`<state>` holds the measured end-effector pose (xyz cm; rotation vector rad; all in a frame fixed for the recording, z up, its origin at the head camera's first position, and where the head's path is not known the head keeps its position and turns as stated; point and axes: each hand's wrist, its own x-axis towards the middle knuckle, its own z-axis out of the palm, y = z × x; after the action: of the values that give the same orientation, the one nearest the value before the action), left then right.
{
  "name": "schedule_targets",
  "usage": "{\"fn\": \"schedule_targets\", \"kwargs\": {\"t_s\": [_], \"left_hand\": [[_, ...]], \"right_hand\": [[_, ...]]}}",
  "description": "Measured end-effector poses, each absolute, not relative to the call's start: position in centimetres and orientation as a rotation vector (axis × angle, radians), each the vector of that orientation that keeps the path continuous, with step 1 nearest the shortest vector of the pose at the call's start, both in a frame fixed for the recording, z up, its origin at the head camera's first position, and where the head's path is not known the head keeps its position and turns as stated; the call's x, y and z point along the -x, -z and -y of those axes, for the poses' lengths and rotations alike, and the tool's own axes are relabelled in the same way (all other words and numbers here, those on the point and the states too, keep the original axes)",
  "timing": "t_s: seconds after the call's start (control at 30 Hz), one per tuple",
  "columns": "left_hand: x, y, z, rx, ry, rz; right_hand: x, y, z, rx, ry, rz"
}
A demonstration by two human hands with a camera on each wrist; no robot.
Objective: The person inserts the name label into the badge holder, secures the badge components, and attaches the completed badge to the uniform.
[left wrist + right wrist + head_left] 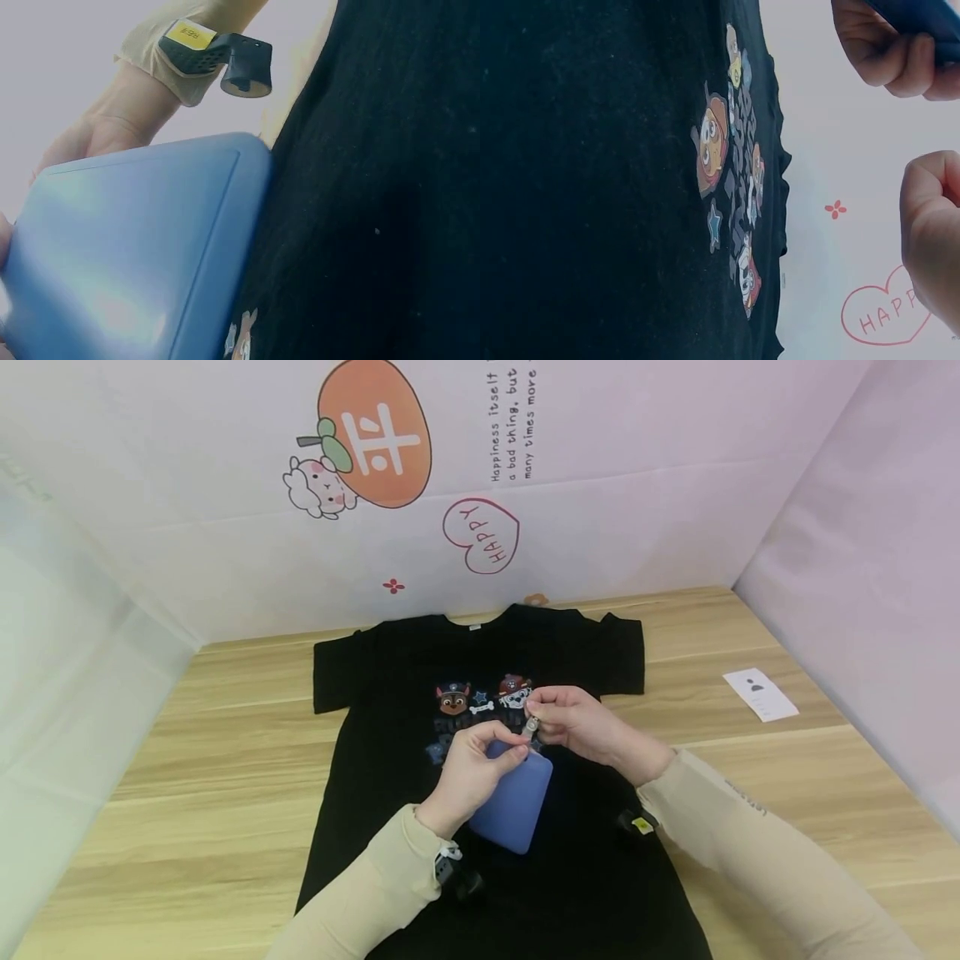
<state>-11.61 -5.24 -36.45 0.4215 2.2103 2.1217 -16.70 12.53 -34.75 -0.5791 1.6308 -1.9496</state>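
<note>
A blue card holder hangs tilted over the black T-shirt, a small metal clip at its top end. My left hand pinches the holder's top by the clip's strap. With thumb and fingertips, my right hand pinches the upper end of the clip. The holder's smooth face fills much of the left wrist view and hides the fingers there. In the right wrist view, my right hand is cut off by the frame edge, below the left hand.
The T-shirt lies spread on a wooden table, cartoon dogs printed on its chest. A white card with a person icon rests at the right. A printed white cloth stands behind the table.
</note>
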Motion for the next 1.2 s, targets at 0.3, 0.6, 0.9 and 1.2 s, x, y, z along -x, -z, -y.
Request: {"fn": "schedule_targets", "kwargs": {"t_s": [0.3, 0.6, 0.9, 1.2], "left_hand": [[11.58, 36.41, 5.09, -0.447, -2.086, -2.237], [11.56, 36.52, 5.1, -0.467, -2.089, -2.238], [11.58, 36.53, 5.13, -0.402, -2.156, -2.19], [11.84, 36.72, 5.25, -0.307, -2.217, -2.077]], "right_hand": [[16.48, 34.72, -12.41, 0.526, 1.949, -1.648], [16.54, 35.18, -12.31, 0.501, 1.951, -1.639], [16.52, 35.35, -12.0, 0.47, 1.968, -1.667], [16.41, 35.39, -11.63, 0.427, 2.0, -1.665]]}}
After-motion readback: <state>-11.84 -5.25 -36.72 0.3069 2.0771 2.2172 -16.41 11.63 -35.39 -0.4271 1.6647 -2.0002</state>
